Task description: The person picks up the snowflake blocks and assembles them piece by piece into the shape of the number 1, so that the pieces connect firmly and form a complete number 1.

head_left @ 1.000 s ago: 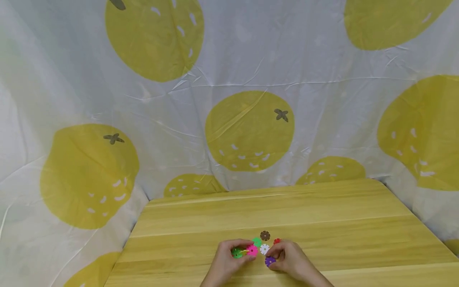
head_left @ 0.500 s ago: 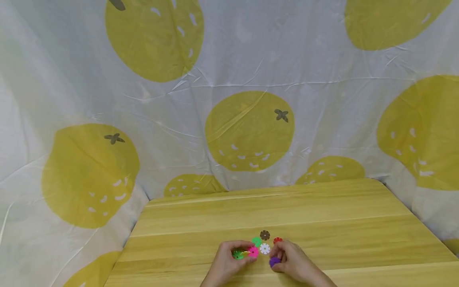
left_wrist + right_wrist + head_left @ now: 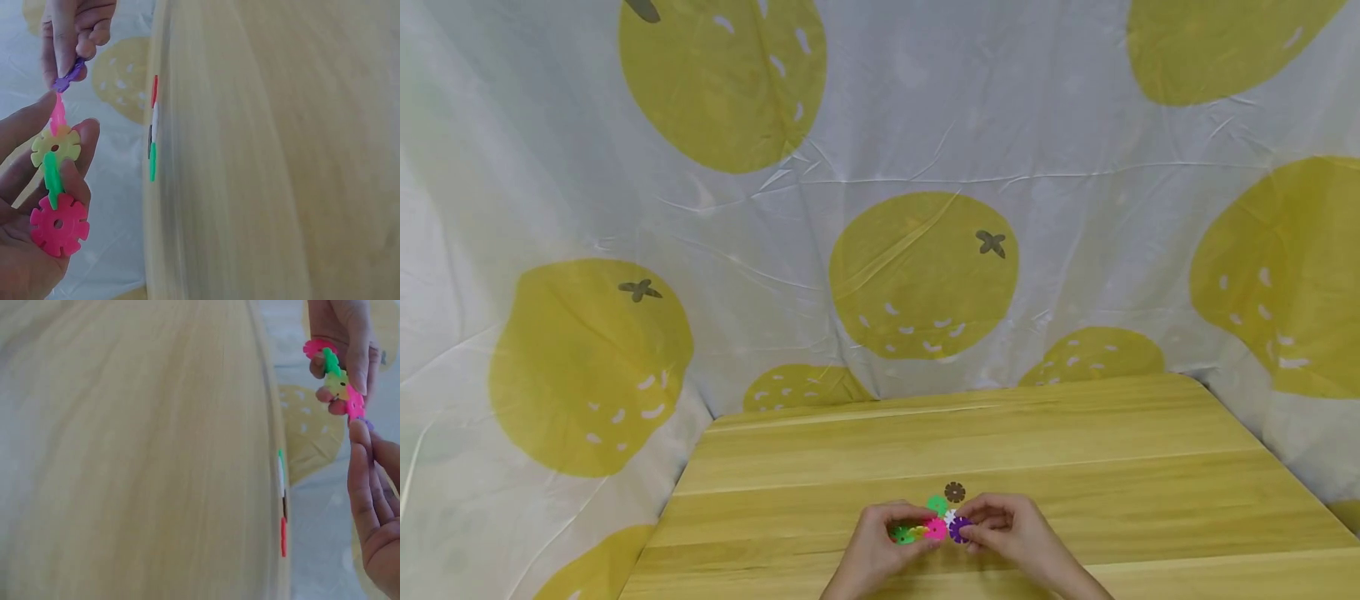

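Note:
My left hand (image 3: 872, 537) holds a short chain of notched plastic snowflake discs. In the left wrist view it runs from a deep pink disc (image 3: 67, 232) through a green disc (image 3: 52, 174) and a yellow disc (image 3: 72, 149) to a lighter pink disc (image 3: 57, 114) at the far end. Between thumb and fingers my right hand (image 3: 1017, 533) pinches a purple disc (image 3: 957, 531), its edge right at the lighter pink disc. Fingertips cover part of the purple disc in both wrist views.
Loose discs lie flat on the wooden table (image 3: 1075, 467) just beyond my hands: brown (image 3: 955, 492), light green (image 3: 936, 503), white (image 3: 950, 517) and red (image 3: 155, 92). A cloth with yellow fruit prints (image 3: 760, 267) hangs behind the table.
My right hand has turned the purple disc and brought it left and slightly up to the chain's end. The red disc is now behind that hand in the head view. The left hand has barely moved.

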A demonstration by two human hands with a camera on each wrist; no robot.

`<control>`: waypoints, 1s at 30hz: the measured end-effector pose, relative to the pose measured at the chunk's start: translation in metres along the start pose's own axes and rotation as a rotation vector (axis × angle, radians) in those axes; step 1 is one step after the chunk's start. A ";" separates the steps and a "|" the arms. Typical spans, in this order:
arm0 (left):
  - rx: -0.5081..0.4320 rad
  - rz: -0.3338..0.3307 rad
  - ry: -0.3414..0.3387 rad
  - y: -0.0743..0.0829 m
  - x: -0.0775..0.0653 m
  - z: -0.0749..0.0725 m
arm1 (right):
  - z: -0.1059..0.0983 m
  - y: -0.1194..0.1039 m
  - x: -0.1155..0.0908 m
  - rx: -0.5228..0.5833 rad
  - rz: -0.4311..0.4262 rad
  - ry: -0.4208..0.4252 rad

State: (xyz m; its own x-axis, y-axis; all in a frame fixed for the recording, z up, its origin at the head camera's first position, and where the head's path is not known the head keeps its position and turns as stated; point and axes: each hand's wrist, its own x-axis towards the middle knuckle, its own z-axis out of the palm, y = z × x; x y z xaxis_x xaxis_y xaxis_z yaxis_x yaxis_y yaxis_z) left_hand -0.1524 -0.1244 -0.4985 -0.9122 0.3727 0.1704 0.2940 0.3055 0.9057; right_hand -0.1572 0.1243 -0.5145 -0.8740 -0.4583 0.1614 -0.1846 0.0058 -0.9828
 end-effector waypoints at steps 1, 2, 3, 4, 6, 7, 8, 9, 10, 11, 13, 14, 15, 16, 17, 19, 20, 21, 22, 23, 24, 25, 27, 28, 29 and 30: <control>-0.003 0.006 -0.003 0.000 0.000 0.000 | 0.001 -0.001 0.000 0.002 -0.006 0.011; -0.002 0.013 -0.005 0.001 0.000 0.000 | 0.001 -0.003 0.000 0.003 -0.010 0.020; -0.002 0.019 -0.006 0.001 0.000 0.000 | 0.002 -0.004 0.000 0.000 -0.012 0.031; 0.002 0.028 -0.006 0.002 0.000 0.000 | 0.003 -0.005 0.000 -0.010 -0.012 0.043; 0.013 0.038 -0.001 0.002 0.000 0.000 | 0.004 -0.006 0.000 -0.028 -0.007 0.066; 0.018 0.042 0.001 0.003 0.000 0.000 | 0.005 -0.006 0.000 -0.045 -0.006 0.077; 0.020 0.045 0.002 0.003 0.000 -0.001 | 0.005 -0.006 0.000 -0.060 -0.007 0.087; 0.021 0.047 0.003 0.004 0.000 -0.001 | 0.006 -0.007 0.000 -0.075 -0.010 0.094; 0.023 0.048 0.004 0.004 0.000 -0.001 | 0.006 -0.007 0.000 -0.085 -0.015 0.099; 0.024 0.046 0.004 0.004 0.000 -0.001 | 0.006 -0.007 0.000 -0.089 -0.020 0.099; 0.026 0.046 0.003 0.005 0.001 -0.002 | 0.006 -0.007 0.000 -0.093 -0.032 0.096; 0.026 0.047 0.002 0.005 0.001 -0.002 | 0.006 -0.007 -0.001 -0.087 -0.037 0.092; 0.029 0.045 0.002 0.005 0.001 -0.002 | 0.006 -0.007 -0.001 -0.085 -0.040 0.089; 0.030 0.044 0.001 0.005 0.001 -0.002 | 0.006 -0.007 -0.001 -0.082 -0.041 0.086; 0.028 0.042 -0.002 0.005 0.001 -0.002 | 0.006 -0.007 -0.002 -0.079 -0.040 0.085; 0.030 0.044 -0.010 0.004 0.001 -0.002 | 0.006 -0.007 -0.002 -0.076 -0.036 0.083; 0.030 0.046 -0.014 0.004 0.001 -0.002 | 0.006 -0.007 -0.002 -0.078 -0.033 0.083; 0.032 0.048 -0.018 0.004 0.002 -0.002 | 0.006 -0.007 -0.002 -0.079 -0.033 0.083; 0.030 0.051 -0.023 0.004 0.002 -0.003 | 0.007 -0.008 -0.002 -0.085 -0.034 0.085; 0.028 0.052 -0.026 0.003 0.002 -0.003 | 0.007 -0.008 -0.002 -0.096 -0.038 0.086; 0.028 0.056 -0.028 0.003 0.002 -0.003 | 0.007 -0.008 -0.002 -0.113 -0.047 0.086; 0.025 0.055 -0.030 0.003 0.002 -0.003 | 0.007 -0.008 -0.002 -0.131 -0.059 0.087; 0.017 0.057 -0.035 0.003 0.002 -0.003 | 0.007 -0.008 -0.001 -0.164 -0.091 0.081; 0.016 0.058 -0.038 0.003 0.002 -0.003 | 0.006 -0.008 -0.001 -0.166 -0.107 0.071; 0.013 0.061 -0.042 0.004 0.002 -0.003 | 0.006 -0.007 -0.001 -0.155 -0.121 0.055; 0.013 0.065 -0.047 0.004 0.002 -0.003 | 0.005 -0.007 -0.001 -0.130 -0.129 0.034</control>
State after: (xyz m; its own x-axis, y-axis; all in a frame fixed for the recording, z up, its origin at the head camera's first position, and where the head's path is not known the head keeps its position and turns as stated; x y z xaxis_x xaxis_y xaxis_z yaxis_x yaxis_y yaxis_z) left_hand -0.1541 -0.1245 -0.4934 -0.8770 0.4323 0.2099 0.3559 0.2906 0.8882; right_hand -0.1532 0.1200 -0.5081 -0.8538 -0.4322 0.2902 -0.3504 0.0648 -0.9344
